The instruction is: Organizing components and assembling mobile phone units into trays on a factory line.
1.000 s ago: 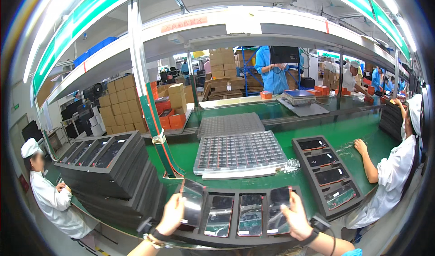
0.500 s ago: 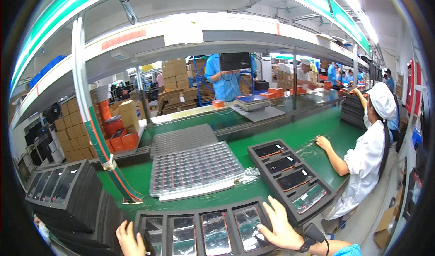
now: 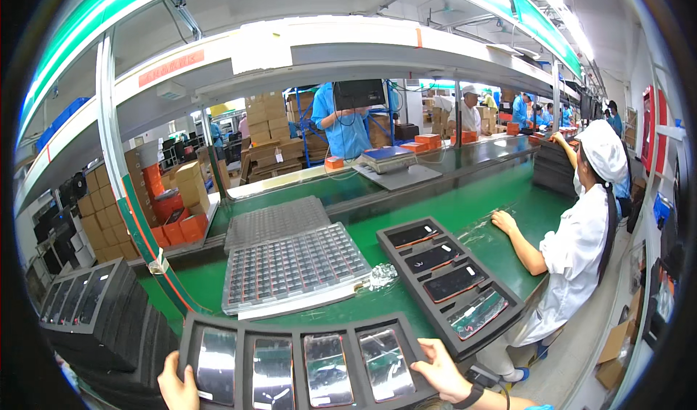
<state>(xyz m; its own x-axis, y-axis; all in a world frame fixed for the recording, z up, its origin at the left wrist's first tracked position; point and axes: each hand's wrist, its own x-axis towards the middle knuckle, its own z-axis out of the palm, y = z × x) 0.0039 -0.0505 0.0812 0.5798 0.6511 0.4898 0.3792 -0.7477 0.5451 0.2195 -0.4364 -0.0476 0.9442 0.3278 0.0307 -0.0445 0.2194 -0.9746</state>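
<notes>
A black foam tray (image 3: pixel 244 330) at the lower middle carries several flat, glossy phone-like panels (image 3: pixel 327 370), each in its own slot. My left hand (image 3: pixel 178 385) grips the tray's left end, with the thumb on top. At the other end, my right hand (image 3: pixel 440 372) closes round the tray's edge; a dark band circles that wrist. The undersides of both grips are hidden. Beside my right hand, a second black foam tray (image 3: pixel 406 283) lies on the green bench, holding similar dark panels, the nearest one under shiny film.
Clear plastic trays (image 3: pixel 290 265) of small parts lie beyond. Stacked black foam trays (image 3: pixel 102 330) stand at the left, next to a metal post (image 3: pixel 131 192). At the right, a co-worker in white (image 3: pixel 581 243) reaches over the green bench (image 3: pixel 501 199). A scale (image 3: pixel 388 158) stands farther back.
My hands have gone from spread fingers beside the tray to gripping its two ends. The tray has shifted slightly left and away from me. The whole view has also moved a little.
</notes>
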